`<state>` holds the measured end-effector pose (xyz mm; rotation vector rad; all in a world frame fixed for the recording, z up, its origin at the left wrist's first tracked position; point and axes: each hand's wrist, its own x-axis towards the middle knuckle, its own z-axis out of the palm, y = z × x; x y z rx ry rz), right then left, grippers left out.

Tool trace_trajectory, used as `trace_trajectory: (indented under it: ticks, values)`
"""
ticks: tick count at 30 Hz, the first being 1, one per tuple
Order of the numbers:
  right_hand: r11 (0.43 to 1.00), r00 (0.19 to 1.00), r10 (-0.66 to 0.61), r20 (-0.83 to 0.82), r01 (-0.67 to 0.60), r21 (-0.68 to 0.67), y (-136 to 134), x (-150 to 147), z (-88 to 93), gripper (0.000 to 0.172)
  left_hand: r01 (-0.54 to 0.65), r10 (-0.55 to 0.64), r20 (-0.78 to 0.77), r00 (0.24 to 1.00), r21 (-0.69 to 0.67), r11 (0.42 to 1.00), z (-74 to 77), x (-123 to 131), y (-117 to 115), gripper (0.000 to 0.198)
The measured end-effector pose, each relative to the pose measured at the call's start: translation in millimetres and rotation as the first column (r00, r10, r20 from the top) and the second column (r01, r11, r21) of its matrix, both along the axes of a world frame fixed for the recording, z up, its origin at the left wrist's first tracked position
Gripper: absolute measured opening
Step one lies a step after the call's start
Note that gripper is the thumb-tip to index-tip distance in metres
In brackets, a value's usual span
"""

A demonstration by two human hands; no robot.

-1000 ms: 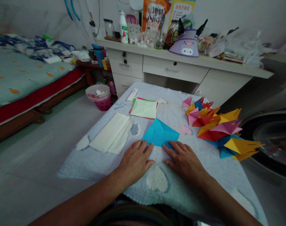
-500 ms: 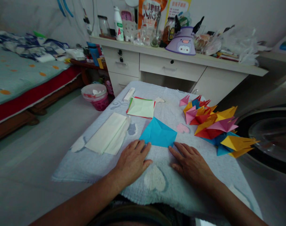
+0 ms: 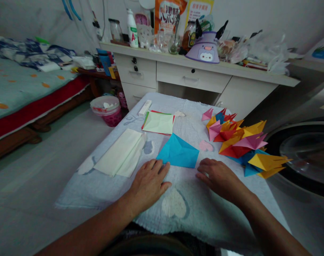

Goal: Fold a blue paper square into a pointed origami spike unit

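A folded sheet of blue origami paper (image 3: 178, 153) lies flat in front of me on the cloth-covered table. My left hand (image 3: 151, 179) rests palm down with fingers stretched out, its fingertips touching the paper's lower left edge. Just off the lower right corner, my right hand (image 3: 218, 176) is lifted a little, fingers bent and thumb apart, with nothing seen in it. Beyond the blue sheet lies a stack of square paper (image 3: 158, 123), pale green on top with red and green edges showing. Folded paper cranes (image 3: 236, 140) in yellow, red, pink and blue are piled at the right.
Folded whitish sheets (image 3: 120, 153) lie left of my left hand. A small white box (image 3: 145, 107) sits near the far left edge of the tablecloth (image 3: 175, 204). A white desk (image 3: 194, 73) stands behind, a pink bucket (image 3: 108, 110) on the floor at left, a front-loading washer (image 3: 306, 153) at right.
My right hand has come off the blue paper's corner and moved slightly right, its fingers curling in. The left hand stays at the paper's edge. The view has shifted slightly.
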<state>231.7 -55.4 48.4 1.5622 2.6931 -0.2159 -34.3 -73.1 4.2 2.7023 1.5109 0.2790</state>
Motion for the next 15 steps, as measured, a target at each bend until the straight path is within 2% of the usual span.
trace_trajectory:
  ticks: [3, 6, 8, 10, 15]
  values:
    - [0.991, 0.991, -0.129, -0.042, 0.129, 0.018, 17, -11, -0.1, 0.017, -0.002, 0.002, 0.005, 1.000, -0.009, 1.000, 2.0, 0, 0, 0.053]
    - [0.961, 0.960, -0.249, -0.126, 0.262, 0.093, 26, -18, -17.0, 0.030, -0.005, 0.006, 0.016, 1.000, -0.043, 0.999, 5.6, 0, 1, 0.053]
    - [0.961, 0.944, -0.243, -0.222, 0.265, 0.074, 28, -19, -31.6, 0.033, -0.008, 0.011, 0.033, 0.999, -0.084, 0.996, 9.1, 0, 4, 0.050]
    - [0.966, 0.919, -0.210, -0.333, 0.248, 0.076, 27, -18, -43.7, 0.026, -0.004, 0.014, 0.081, 0.997, -0.119, 0.993, 13.0, 2, 8, 0.046]
    - [0.980, 0.850, -0.084, -0.520, 0.165, 0.110, 25, -16, -54.9, 0.015, 0.075, -0.007, 0.369, 0.929, -0.170, 0.983, 24.0, 18, 23, 0.056]
